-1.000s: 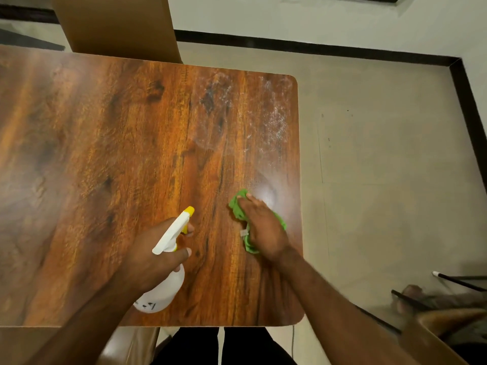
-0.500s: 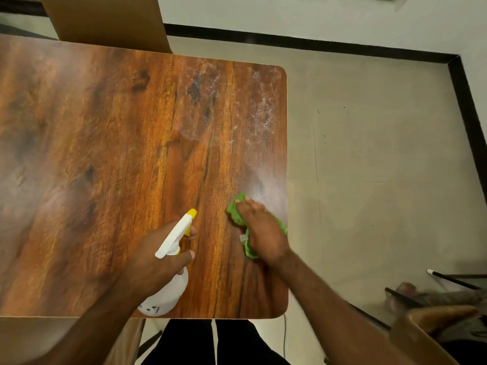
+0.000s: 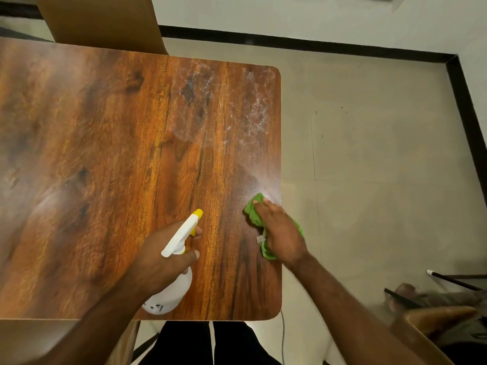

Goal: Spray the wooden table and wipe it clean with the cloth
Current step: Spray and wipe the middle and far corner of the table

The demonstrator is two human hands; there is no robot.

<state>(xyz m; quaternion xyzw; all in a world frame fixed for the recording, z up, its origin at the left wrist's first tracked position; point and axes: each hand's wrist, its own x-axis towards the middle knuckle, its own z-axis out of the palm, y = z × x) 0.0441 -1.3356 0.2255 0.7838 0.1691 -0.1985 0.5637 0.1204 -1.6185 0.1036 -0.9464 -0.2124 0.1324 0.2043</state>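
The wooden table [image 3: 105, 154] fills the left and middle of the view. White spray droplets [image 3: 253, 114] lie near its far right corner. My left hand [image 3: 160, 256] grips a white spray bottle [image 3: 171, 293] with a yellow nozzle, held just above the table near its front edge, nozzle pointing away and to the right. My right hand [image 3: 282, 233] presses flat on a crumpled green cloth [image 3: 253, 210] at the table's right edge; part of the cloth hangs past the edge and most of it is hidden under the hand.
A brown chair back [image 3: 102, 22] stands against the table's far side. Grey floor [image 3: 369, 154] lies to the right, with a black skirting line along the wall. Another chair [image 3: 434, 327] and a thin black rod [image 3: 453, 280] sit at the lower right.
My right hand has slid the green cloth rightward, from inside the table to its right edge. The left hand and spray bottle have kept their place relative to the table.
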